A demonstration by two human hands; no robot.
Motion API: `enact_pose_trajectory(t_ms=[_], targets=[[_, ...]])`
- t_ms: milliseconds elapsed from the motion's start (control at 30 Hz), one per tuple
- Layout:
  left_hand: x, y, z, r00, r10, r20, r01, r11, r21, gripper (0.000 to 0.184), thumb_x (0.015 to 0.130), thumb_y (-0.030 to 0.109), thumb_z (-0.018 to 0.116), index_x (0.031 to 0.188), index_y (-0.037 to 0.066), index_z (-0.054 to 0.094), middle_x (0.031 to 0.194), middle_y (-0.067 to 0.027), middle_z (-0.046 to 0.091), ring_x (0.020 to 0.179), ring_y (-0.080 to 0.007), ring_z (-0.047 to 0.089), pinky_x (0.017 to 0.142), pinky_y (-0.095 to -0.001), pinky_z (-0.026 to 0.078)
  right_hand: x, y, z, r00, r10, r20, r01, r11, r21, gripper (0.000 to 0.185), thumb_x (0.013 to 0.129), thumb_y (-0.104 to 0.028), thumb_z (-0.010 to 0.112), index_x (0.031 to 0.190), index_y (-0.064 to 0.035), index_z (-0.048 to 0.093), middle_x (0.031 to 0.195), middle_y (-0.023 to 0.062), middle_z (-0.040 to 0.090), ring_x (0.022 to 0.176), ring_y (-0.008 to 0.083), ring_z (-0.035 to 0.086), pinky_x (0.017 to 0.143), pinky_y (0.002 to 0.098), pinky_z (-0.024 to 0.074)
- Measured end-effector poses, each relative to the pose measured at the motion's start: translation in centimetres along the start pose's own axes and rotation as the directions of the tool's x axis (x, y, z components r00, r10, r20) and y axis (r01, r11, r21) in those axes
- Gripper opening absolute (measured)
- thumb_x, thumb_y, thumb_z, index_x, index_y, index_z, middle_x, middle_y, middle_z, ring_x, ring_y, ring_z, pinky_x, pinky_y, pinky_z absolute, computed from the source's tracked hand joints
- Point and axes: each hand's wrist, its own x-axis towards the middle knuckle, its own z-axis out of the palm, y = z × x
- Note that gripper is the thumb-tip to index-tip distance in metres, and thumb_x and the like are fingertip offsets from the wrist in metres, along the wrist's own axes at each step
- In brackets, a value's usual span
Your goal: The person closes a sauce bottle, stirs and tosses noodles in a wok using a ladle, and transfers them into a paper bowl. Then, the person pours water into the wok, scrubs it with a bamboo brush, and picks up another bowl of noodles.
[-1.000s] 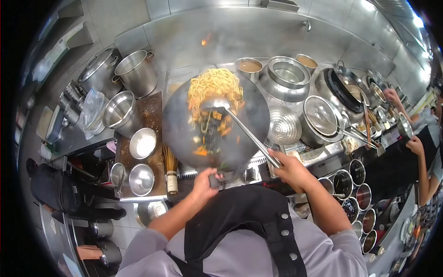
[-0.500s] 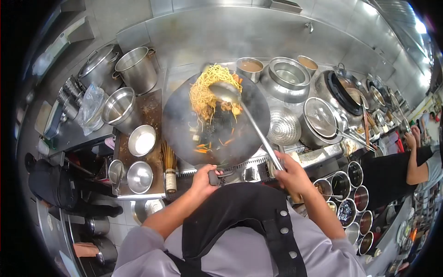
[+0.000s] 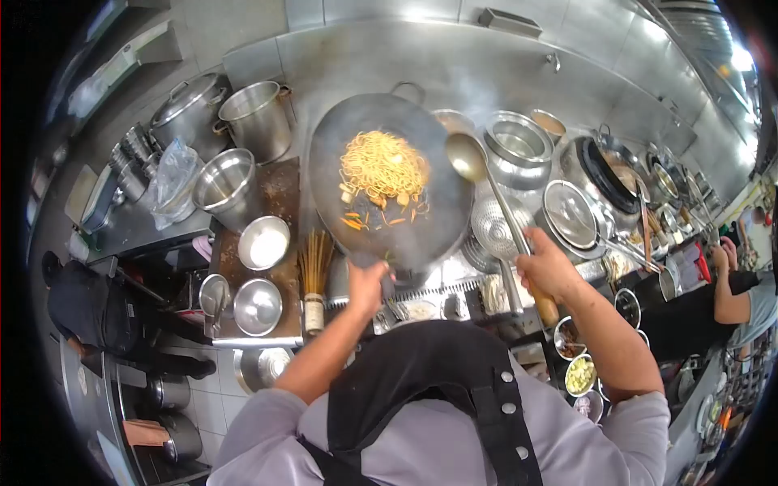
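Gripping the ladle (image 3: 506, 206) beside the wok (image 3: 334, 182), my right hand (image 3: 549, 263) is wrapped tight; my left hand (image 3: 369, 289) holds the wok's near edge. Inside lie noodles (image 3: 382, 164). I judge stir-frying in hand; the next stroke calls for steadiness.

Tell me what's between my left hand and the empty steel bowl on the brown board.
In the head view, a bundle of thin sticks with a labelled lower end lies between your left hand and the empty steel bowl.

Noodles (image 3: 382, 166) in wok (image 3: 334, 215), left fingers (image 3: 374, 274) around its handle (image 3: 388, 288), ladle (image 3: 506, 212) in right fingers (image 3: 530, 264)
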Motion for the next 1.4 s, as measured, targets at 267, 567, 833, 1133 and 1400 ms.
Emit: enact_pose_trajectory(t_ms=[267, 567, 833, 1133, 1400], targets=[[0.3, 3.5, -2.6, 0.95, -0.309, 0.036, 0.308, 0.951, 0.035, 0.033, 0.082, -0.008, 0.061, 0.112, 0.001, 0.051, 0.086, -0.0118, 0.062, 0.062, -0.0222, 0.061, 0.055, -0.0359, 0.053, -5.4, -6.3, 10.1, 0.774, -0.081, 0.628, -0.587, 0.28, 0.76, 0.005, 0.096, -0.01, 0.055, 0.097, -0.0073, 0.051, 0.075, 0.0022, 0.053, 0.059, 0.0127, 0.052, 0.053, 0.0269, 0.0448], [-3.2, 4.2, -0.9, 0.769, -0.638, 0.052, 0.59, 0.675, -0.444, 0.007, 0.089, 0.007, 0.065, 0.09, 0.005, 0.059, 0.074, -0.0094, 0.059, 0.079, -0.026, 0.061, 0.078, -0.0411, 0.053, -6.7, 5.1, 9.8, 0.797, -0.335, 0.503, -0.436, 0.257, 0.862, 0.04, 0.106, -0.034, 0.05, 0.133, -0.005, 0.054, 0.081, 0.008, 0.06, 0.063, 0.0205, 0.06, 0.051, 0.0317, 0.0484], [-4.2, 1.0, 0.1, 0.743, -0.662, -0.101, 0.554, 0.692, -0.463, 0.015, 0.083, 0.005, 0.069, 0.087, 0.011, 0.056, 0.075, -0.0053, 0.057, 0.064, -0.0189, 0.057, 0.075, -0.0419, 0.053, 3.0, 34.8, 14.0, 0.921, -0.363, 0.142, 0.348, 0.6, -0.72, 0.048, 0.105, -0.03, 0.043, 0.145, -0.003, 0.047, 0.124, 0.0266, 0.059, 0.108, 0.0372, 0.065, 0.088, 0.046, 0.0559], [-4.3, 1.3, 3.1, 0.701, -0.654, -0.285, 0.529, 0.744, -0.408, 0.019, 0.082, 0.005, 0.072, 0.087, 0.012, 0.055, 0.07, -0.0043, 0.056, 0.08, -0.0254, 0.058, 0.085, -0.0419, 0.052, 10.2, 46.8, 14.2, 0.938, 0.094, 0.335, 0.238, 0.528, -0.815, 0.054, 0.102, -0.034, 0.042, 0.152, -0.0137, 0.045, 0.163, 0.0163, 0.031, 0.151, 0.0349, 0.026, 0.115, 0.0676, 0.0262], [-5.1, 0.3, 1.8, 0.785, -0.595, -0.174, 0.556, 0.8, -0.228, 0.019, 0.085, 0.011, 0.072, 0.091, 0.012, 0.054, 0.072, -0.0072, 0.06, 0.09, -0.0283, 0.067, 0.081, -0.0456, 0.054, 6.9, 41.5, 14.6, 0.921, -0.15, 0.36, 0.273, 0.908, -0.318, 0.047, 0.099, -0.029, 0.057, 0.139, -0.004, 0.058, 0.129, 0.0173, 0.066, 0.119, 0.0297, 0.063, 0.101, 0.0453, 0.0499]])
